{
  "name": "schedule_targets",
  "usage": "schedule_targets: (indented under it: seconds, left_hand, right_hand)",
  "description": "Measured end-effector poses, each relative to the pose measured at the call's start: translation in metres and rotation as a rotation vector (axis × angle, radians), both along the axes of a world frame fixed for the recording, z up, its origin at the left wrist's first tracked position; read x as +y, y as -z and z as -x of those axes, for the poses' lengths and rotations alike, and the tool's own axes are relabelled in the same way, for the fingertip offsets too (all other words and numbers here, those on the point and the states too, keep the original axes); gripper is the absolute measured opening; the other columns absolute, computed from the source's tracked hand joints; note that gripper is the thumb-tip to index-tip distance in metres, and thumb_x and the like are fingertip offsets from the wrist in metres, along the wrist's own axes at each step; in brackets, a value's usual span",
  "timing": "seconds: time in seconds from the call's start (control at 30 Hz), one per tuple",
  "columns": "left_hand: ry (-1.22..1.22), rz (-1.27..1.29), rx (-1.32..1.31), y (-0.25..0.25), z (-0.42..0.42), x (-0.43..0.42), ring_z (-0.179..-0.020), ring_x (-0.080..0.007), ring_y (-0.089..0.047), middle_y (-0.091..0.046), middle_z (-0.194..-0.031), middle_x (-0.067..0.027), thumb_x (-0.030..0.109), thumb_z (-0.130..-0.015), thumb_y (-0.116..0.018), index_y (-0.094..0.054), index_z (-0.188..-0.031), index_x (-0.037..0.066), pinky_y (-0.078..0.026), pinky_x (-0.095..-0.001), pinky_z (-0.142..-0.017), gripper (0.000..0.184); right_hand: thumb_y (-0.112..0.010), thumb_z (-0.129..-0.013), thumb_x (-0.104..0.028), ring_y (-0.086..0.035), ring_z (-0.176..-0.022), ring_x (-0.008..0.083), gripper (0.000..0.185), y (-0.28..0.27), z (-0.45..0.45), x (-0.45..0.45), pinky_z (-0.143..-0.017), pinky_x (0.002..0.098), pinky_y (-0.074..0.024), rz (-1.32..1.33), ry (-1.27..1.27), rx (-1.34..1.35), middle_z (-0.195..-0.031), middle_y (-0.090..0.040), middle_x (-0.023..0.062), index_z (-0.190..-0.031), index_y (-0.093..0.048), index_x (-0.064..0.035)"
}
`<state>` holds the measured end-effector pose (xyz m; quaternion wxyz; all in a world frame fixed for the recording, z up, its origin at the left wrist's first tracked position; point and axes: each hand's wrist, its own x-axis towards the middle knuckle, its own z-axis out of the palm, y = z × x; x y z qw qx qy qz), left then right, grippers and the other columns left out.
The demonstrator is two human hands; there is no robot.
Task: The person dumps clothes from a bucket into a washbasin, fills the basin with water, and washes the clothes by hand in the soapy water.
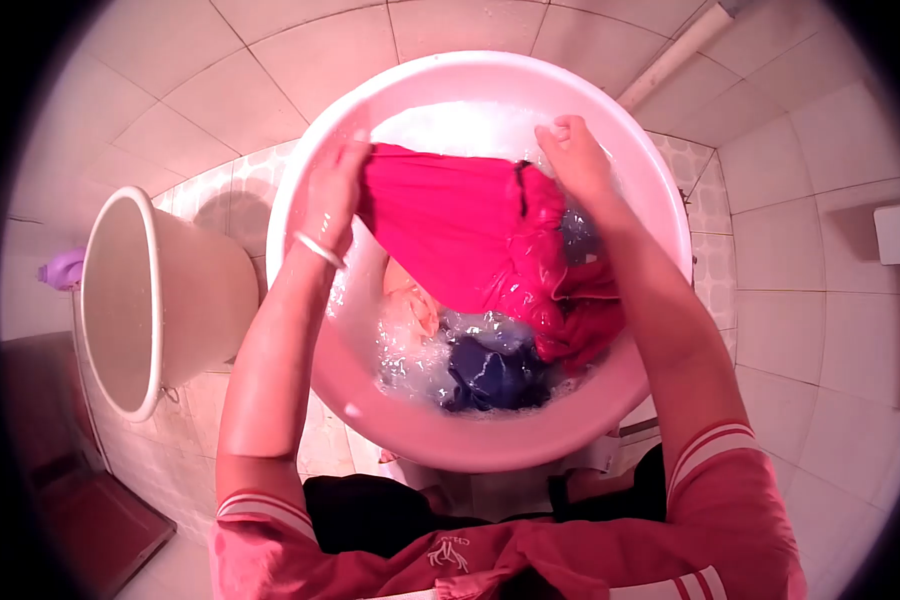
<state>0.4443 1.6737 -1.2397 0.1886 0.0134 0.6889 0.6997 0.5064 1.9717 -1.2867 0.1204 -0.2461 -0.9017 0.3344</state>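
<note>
A red garment (440, 220) is stretched across the pink basin (480, 440), its lower right part bunched and wet in the sudsy water. My left hand (335, 190), with a white band at the wrist, is closed on the garment's left edge, close to the basin's wall. Over the foam at the far right, my right hand (575, 155) has its fingers curled in; the inside of the grip is hidden. Dark blue cloth (495, 375) lies in the water nearest me. A peach-coloured cloth (410, 305) is partly under the red garment.
A tall white bucket (155, 310) stands left of the basin, with a purple bottle (63, 270) behind it. A pale pipe (675, 55) runs along the wall at upper right. Tiled walls surround the basin. A white fixture (898, 235) is at far right.
</note>
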Motion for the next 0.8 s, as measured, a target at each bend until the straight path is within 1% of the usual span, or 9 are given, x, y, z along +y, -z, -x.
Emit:
schedule_targets:
  seconds: [0.1, 0.17, 0.2, 0.27, 0.33, 0.37, 0.4, 0.5, 0.8]
  left_hand:
    - [-0.124, 0.064, -0.004, 0.036, 0.013, 0.012, -0.076, -0.0178, -0.065, -0.067, -0.084, -0.0082, 0.03, -0.085, -0.069, -0.062, -0.1, 0.002, -0.052, -0.0322, -0.067, 0.032]
    - [-0.022, 0.357, 0.557, 0.144, 0.012, 0.021, -0.079, -0.0231, -0.06, -0.065, -0.085, -0.0104, 0.014, -0.082, -0.069, -0.057, -0.107, 0.005, -0.049, -0.0316, -0.073, 0.029]
    - [0.185, 0.432, 0.443, 0.178, 0.008, 0.021, -0.082, -0.0247, -0.059, -0.063, -0.086, -0.0137, 0.007, -0.083, -0.062, -0.056, -0.109, 0.005, -0.048, -0.0316, -0.075, 0.027]
    - [0.273, 0.666, 0.406, 0.12, -0.025, 0.039, -0.085, -0.024, -0.061, -0.064, -0.088, -0.0116, 0.005, -0.082, -0.058, -0.058, -0.11, 0.005, -0.048, -0.0319, -0.074, 0.028]
    - [0.074, 0.188, -0.39, 0.104, -0.033, 0.055, -0.084, -0.0228, -0.063, -0.065, -0.09, -0.0099, 0.007, -0.083, -0.061, -0.059, -0.106, 0.004, -0.05, -0.033, -0.073, 0.023]
    - [0.125, -0.4, -0.478, 0.091, -0.037, 0.069, -0.08, -0.0217, -0.063, -0.066, -0.091, -0.0096, 0.021, -0.086, -0.064, -0.06, -0.105, 0.005, -0.052, -0.0338, -0.073, 0.024]
    - [0.129, -0.397, -0.48, 0.075, -0.042, 0.082, -0.08, -0.0217, -0.063, -0.066, -0.091, -0.0096, 0.021, -0.086, -0.064, -0.06, -0.105, 0.005, -0.052, -0.0338, -0.073, 0.024]
    - [0.361, -0.861, -0.728, 0.096, -0.048, 0.096, -0.082, -0.0224, -0.064, -0.066, -0.096, -0.0116, 0.045, -0.091, -0.055, -0.061, -0.104, 0.009, -0.053, -0.0344, -0.076, 0.038]
    - [0.078, -0.255, -0.611, 0.032, -0.076, 0.047, -0.092, -0.0217, -0.065, -0.067, -0.101, -0.0115, 0.035, -0.092, -0.054, -0.06, -0.111, 0.003, -0.051, -0.0345, -0.086, 0.037]
  right_hand:
    - [-0.059, -0.085, -0.039, -0.059, -0.107, 0.0326, 0.053, 0.036, -0.024, -0.004, -0.094, 0.0419, -0.0436, -0.194, -0.328, 0.087, -0.113, -0.062, 0.0179, -0.124, -0.051, -0.0044]
    - [-0.058, -0.085, -0.036, -0.058, -0.108, 0.0342, 0.051, 0.036, -0.035, -0.02, -0.094, 0.043, -0.0432, -0.323, -0.591, 0.16, -0.113, -0.062, 0.0202, -0.126, -0.05, -0.0053]
    - [-0.056, -0.086, -0.031, -0.059, -0.104, 0.0348, 0.046, 0.033, -0.037, -0.024, -0.091, 0.0427, -0.0444, -0.232, -0.565, -0.047, -0.111, -0.062, 0.0198, -0.123, -0.052, -0.0041]
    - [-0.055, -0.087, -0.026, -0.06, -0.1, 0.0354, 0.04, 0.044, -0.039, -0.029, -0.088, 0.0425, -0.0456, -0.128, -0.527, -0.264, -0.109, -0.063, 0.0194, -0.12, -0.055, -0.003]
    - [-0.045, -0.088, -0.027, -0.054, -0.107, 0.0415, 0.035, 0.06, -0.021, -0.029, -0.092, 0.0435, -0.0437, 0.194, -0.054, -0.049, -0.11, -0.061, 0.0242, -0.114, -0.061, -0.0082]
    - [-0.042, -0.088, -0.026, -0.057, -0.104, 0.0407, 0.034, 0.064, -0.014, -0.04, -0.091, 0.0431, -0.0445, 0.411, -0.13, 0.213, -0.106, -0.063, 0.0212, -0.105, -0.065, -0.0078]
    - [-0.044, -0.087, -0.024, -0.057, -0.105, 0.0373, 0.032, 0.031, -0.029, -0.061, -0.091, 0.0411, -0.0445, 0.497, -0.148, 0.2, -0.107, -0.064, 0.0184, -0.105, -0.066, -0.0097]
    - [-0.048, -0.081, -0.02, -0.061, -0.088, 0.0317, 0.018, -0.013, -0.074, -0.106, -0.088, 0.0495, -0.0398, 0.054, -0.35, 0.329, -0.088, -0.064, 0.0112, -0.084, -0.064, -0.011]
    - [-0.044, -0.086, -0.026, -0.06, -0.094, 0.0421, 0.027, 0.012, -0.058, -0.023, -0.082, 0.0508, -0.0462, -0.131, -0.187, -0.118, -0.09, -0.064, 0.0229, -0.091, -0.062, -0.0056]
